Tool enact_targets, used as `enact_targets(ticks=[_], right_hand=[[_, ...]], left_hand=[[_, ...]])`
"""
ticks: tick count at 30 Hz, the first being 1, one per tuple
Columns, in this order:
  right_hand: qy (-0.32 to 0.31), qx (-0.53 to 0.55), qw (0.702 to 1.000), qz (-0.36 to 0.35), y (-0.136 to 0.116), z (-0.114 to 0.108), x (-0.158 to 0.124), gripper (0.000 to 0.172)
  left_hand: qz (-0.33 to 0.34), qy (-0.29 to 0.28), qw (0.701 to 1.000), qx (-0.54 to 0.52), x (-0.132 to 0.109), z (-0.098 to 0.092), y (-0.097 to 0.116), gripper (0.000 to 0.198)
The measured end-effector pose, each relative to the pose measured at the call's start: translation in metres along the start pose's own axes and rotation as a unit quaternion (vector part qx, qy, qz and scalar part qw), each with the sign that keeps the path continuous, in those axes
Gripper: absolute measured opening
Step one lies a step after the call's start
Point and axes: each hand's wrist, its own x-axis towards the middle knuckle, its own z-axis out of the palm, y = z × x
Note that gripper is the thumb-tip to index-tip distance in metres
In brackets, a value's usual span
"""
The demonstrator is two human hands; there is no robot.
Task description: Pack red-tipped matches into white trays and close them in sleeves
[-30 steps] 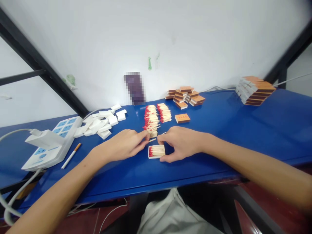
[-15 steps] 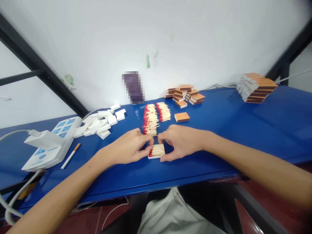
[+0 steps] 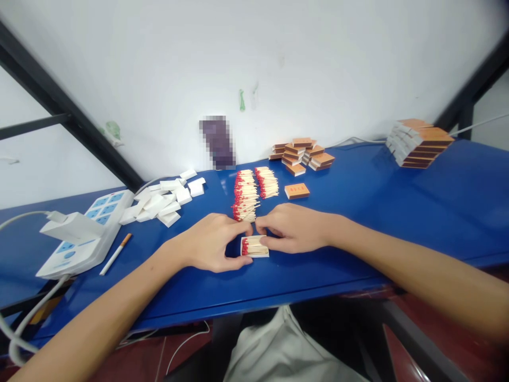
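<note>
A white matchbox tray [image 3: 254,254] filled with red-headed matches [image 3: 254,246] lies on the blue table, heads to the left. My left hand [image 3: 214,241] grips its left part, thumb at the front wall and index finger at the back wall. My right hand [image 3: 296,228] has its thumb on the matches inside and its curled index finger behind the back wall; its other fingers are folded. Right behind the tray lie a long pile of loose matches [image 3: 245,196] and a smaller match pile [image 3: 267,182].
White empty trays [image 3: 157,201] are heaped at the left, beside a power strip [image 3: 85,239] and a cigarette [image 3: 116,254]. One closed matchbox [image 3: 297,191] lies behind my right hand. Stacked matchboxes [image 3: 304,154] and a larger matchbox block [image 3: 421,143] stand along the wall.
My right thumb has moved from the tray's front edge onto the matches. My left thumb has shifted from the matches to the front wall.
</note>
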Motion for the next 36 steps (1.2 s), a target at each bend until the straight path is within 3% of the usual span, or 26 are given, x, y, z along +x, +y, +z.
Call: enact_targets(ticks=[11,36], right_hand=[[-0.014,0.008,1.000,-0.001,0.0014,-0.0007,0.0003,0.016],[-0.023,-0.019,0.999,0.027,0.0011,0.0026,0.0010,0.034]], left_hand=[[0.029,0.036,0.999,-0.003,0.0026,0.0091,-0.0011,0.036],[0.054,0.056,0.997,-0.018,0.0065,0.0105,0.0025,0.038]])
